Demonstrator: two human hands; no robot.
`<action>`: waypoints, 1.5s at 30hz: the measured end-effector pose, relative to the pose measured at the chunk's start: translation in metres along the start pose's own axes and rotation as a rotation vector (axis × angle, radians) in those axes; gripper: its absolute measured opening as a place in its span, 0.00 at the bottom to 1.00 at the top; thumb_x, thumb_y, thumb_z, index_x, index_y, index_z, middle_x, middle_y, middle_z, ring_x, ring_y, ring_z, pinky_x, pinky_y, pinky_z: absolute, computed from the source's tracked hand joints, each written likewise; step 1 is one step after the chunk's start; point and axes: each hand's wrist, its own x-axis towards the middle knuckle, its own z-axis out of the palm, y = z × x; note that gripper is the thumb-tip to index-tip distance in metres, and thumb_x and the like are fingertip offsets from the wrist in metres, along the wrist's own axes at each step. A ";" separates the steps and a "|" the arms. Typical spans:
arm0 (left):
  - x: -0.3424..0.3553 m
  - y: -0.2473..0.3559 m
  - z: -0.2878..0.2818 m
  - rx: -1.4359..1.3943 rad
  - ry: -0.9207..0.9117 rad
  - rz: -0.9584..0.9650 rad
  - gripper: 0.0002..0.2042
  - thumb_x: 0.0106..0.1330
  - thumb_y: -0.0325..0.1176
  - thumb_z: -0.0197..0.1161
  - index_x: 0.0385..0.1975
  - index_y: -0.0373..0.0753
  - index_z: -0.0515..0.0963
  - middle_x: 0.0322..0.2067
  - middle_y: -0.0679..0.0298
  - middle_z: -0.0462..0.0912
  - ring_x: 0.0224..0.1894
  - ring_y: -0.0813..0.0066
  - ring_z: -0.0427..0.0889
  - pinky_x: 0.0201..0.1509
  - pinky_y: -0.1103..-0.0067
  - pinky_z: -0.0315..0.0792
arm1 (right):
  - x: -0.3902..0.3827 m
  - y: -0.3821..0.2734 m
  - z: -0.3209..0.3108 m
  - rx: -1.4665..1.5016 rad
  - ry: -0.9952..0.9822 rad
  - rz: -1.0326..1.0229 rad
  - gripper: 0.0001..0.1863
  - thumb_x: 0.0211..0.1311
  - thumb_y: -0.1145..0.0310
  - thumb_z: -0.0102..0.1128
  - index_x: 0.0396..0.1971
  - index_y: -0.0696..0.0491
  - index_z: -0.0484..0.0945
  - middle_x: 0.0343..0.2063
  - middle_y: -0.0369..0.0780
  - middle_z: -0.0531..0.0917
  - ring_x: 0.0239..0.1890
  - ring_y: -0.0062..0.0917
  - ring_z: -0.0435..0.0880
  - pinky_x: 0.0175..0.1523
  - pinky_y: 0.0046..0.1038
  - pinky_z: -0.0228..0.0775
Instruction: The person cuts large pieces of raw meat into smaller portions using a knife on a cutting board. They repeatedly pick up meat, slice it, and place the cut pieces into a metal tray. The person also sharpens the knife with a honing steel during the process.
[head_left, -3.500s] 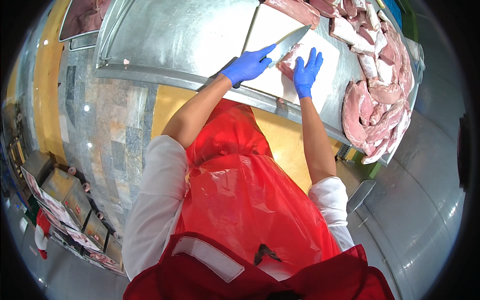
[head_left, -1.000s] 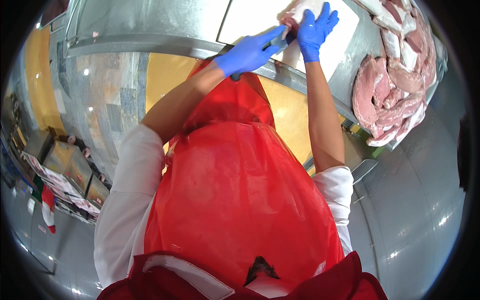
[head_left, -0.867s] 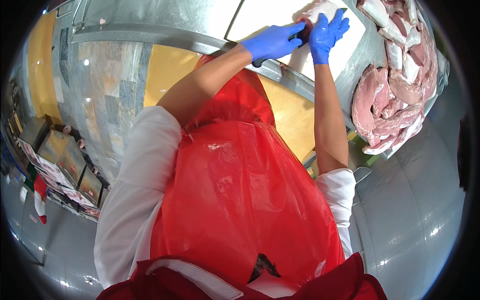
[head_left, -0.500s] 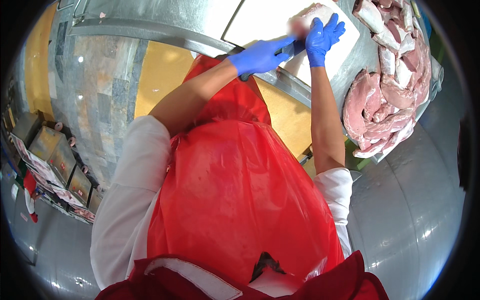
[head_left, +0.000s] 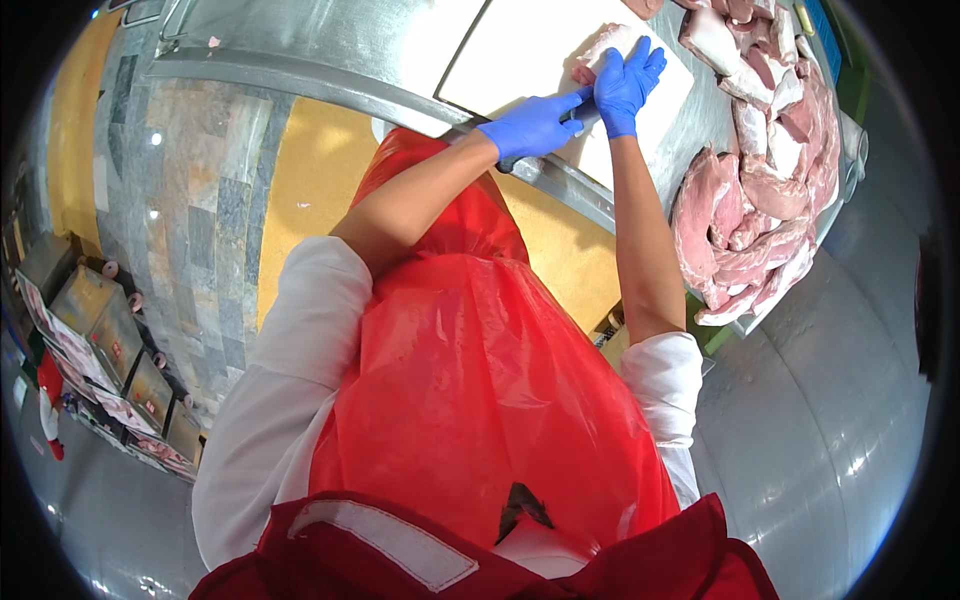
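Left hand (head_left: 530, 127), blue-gloved, wrapped round knife (head_left: 508, 163); dark handle butt sticks out below, blade mostly hidden. Right hand (head_left: 626, 88), same glove type, fingers spread, against right side of meat piece (head_left: 600, 48) on white board (head_left: 520, 55). Left fingertips just beside right hand, contact unclear. Second chunk (head_left: 643, 7) cropped at top edge. Board sits on metal surface (head_left: 310, 40); meat pile (head_left: 765, 192) on same surface, right of board. Person wears red apron (head_left: 480, 380), white sleeves (head_left: 305, 310).

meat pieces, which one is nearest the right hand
The pale pink piece on the white board, partly hidden by the right hand; the heap lies off the board, another piece at the picture's top edge.
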 end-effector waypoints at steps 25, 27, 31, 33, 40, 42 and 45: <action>-0.205 -0.054 -0.078 0.026 -0.219 -0.139 0.32 0.69 0.30 0.54 0.74 0.52 0.56 0.52 0.52 0.82 0.47 0.67 0.82 0.55 0.73 0.74 | 0.037 -0.065 -0.053 -0.338 -0.518 0.330 0.61 0.41 0.46 0.73 0.72 0.58 0.50 0.66 0.65 0.60 0.66 0.60 0.64 0.65 0.45 0.66; -0.224 -0.065 -0.082 0.045 -0.092 -0.121 0.31 0.69 0.29 0.54 0.74 0.50 0.57 0.48 0.56 0.83 0.42 0.74 0.80 0.50 0.75 0.74 | 0.054 -0.059 -0.066 -0.383 -0.656 0.329 0.62 0.39 0.48 0.73 0.73 0.58 0.49 0.60 0.62 0.71 0.56 0.53 0.78 0.56 0.41 0.75; -0.233 -0.108 -0.075 -0.105 0.173 0.021 0.31 0.70 0.29 0.57 0.74 0.50 0.57 0.39 0.59 0.83 0.35 0.77 0.77 0.44 0.76 0.75 | 0.058 0.059 -0.058 0.278 -0.499 0.451 0.56 0.43 0.55 0.72 0.71 0.59 0.54 0.55 0.53 0.78 0.51 0.32 0.82 0.49 0.32 0.78; -0.246 -0.081 -0.081 -0.246 0.216 -0.195 0.32 0.71 0.29 0.57 0.74 0.52 0.57 0.31 0.64 0.81 0.28 0.80 0.75 0.35 0.78 0.74 | 0.049 0.031 -0.086 0.568 -0.493 0.589 0.45 0.50 0.64 0.66 0.69 0.60 0.58 0.47 0.45 0.80 0.39 0.27 0.82 0.44 0.30 0.79; -0.237 -0.059 -0.080 -0.153 0.325 -0.094 0.31 0.71 0.28 0.55 0.74 0.48 0.57 0.22 0.66 0.74 0.21 0.82 0.70 0.27 0.78 0.70 | -0.030 0.115 -0.097 1.422 -0.201 0.881 0.12 0.51 0.71 0.56 0.37 0.53 0.79 0.33 0.37 0.82 0.37 0.30 0.83 0.50 0.33 0.78; -0.221 -0.041 -0.078 -0.160 0.295 -0.008 0.30 0.71 0.30 0.55 0.73 0.46 0.57 0.23 0.64 0.75 0.23 0.81 0.71 0.29 0.77 0.71 | -0.042 0.133 -0.090 1.517 -0.122 0.929 0.11 0.51 0.70 0.58 0.36 0.53 0.80 0.35 0.38 0.84 0.40 0.33 0.84 0.53 0.34 0.76; -0.181 -0.016 -0.065 -0.171 0.231 0.030 0.30 0.71 0.30 0.54 0.73 0.46 0.57 0.25 0.56 0.78 0.24 0.69 0.78 0.34 0.72 0.74 | -0.043 0.143 -0.081 1.519 -0.024 0.920 0.14 0.57 0.64 0.63 0.41 0.54 0.81 0.40 0.39 0.85 0.40 0.30 0.84 0.48 0.31 0.78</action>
